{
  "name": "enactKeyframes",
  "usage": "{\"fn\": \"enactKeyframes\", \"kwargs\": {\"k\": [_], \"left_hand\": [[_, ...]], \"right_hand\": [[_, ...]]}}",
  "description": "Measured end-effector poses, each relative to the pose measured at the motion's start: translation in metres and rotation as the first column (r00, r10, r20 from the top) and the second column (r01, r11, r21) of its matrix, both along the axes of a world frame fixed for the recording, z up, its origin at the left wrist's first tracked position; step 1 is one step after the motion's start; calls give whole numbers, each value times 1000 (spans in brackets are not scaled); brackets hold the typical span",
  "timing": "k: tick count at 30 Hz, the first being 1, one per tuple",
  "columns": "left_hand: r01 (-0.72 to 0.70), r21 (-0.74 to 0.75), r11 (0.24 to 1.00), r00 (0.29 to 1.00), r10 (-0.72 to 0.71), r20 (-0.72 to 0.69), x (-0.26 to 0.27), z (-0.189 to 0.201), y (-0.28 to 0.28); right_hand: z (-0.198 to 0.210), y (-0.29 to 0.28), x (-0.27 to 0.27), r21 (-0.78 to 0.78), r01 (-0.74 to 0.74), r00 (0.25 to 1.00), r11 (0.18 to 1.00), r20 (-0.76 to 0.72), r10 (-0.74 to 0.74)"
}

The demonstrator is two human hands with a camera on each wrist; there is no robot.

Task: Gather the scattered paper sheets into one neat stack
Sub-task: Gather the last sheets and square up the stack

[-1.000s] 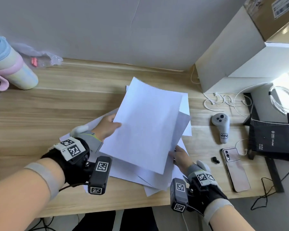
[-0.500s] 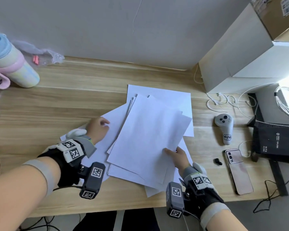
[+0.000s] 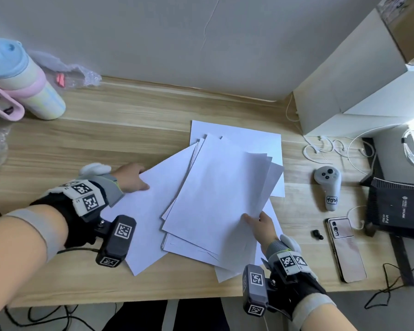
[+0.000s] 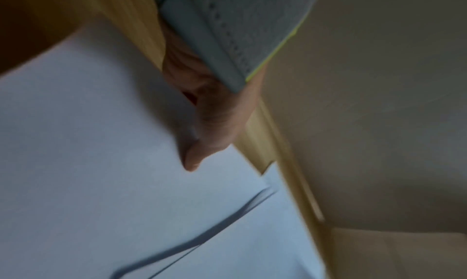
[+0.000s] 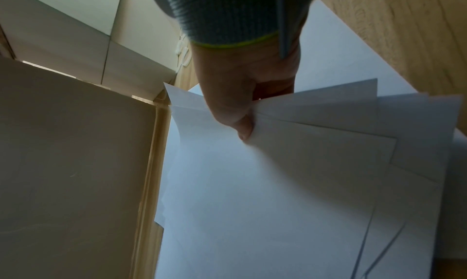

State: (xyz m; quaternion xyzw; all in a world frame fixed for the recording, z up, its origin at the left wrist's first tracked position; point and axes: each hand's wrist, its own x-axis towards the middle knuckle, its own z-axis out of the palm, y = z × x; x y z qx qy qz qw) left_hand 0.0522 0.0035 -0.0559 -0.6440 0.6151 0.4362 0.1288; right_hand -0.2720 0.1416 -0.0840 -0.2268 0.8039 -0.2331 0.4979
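Several white paper sheets lie fanned on the wooden desk (image 3: 105,144). My right hand (image 3: 258,222) pinches the near right corner of the top bundle (image 3: 220,192), thumb (image 5: 240,123) on top and fingers beneath the fanned sheets (image 5: 278,183). My left hand (image 3: 132,179) holds the far corner of a single sheet (image 3: 153,211) that sticks out to the left. Its thumb (image 4: 197,155) lies on this sheet (image 4: 101,143), and the other fingers are hidden under it. One more sheet (image 3: 249,137) lies flat behind the bundle.
A pastel tumbler (image 3: 29,87) and a plastic wrapper (image 3: 69,75) are at the back left. To the right of the papers lie a grey controller (image 3: 328,185), an earbud (image 3: 317,234), a phone (image 3: 345,249), white cables (image 3: 325,149), a black router (image 3: 402,211) and a white box (image 3: 359,91).
The bundle, held up by both hands a second ago, has come down onto the pile. My left hand let go of it and moved left to the protruding sheet's corner.
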Motion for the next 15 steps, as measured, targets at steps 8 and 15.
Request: {"fn": "enactKeyframes", "kwargs": {"k": [8,15], "left_hand": [[-29,-506,862,948,-137,-287,-9,132,-62],[-382,-297,875,753,109,-649,-40,147,-52]], "right_hand": [[5,-3,4,35,-21,1000,999,7,21],[9,-4,3,83,-14,999,996,38,11]]}}
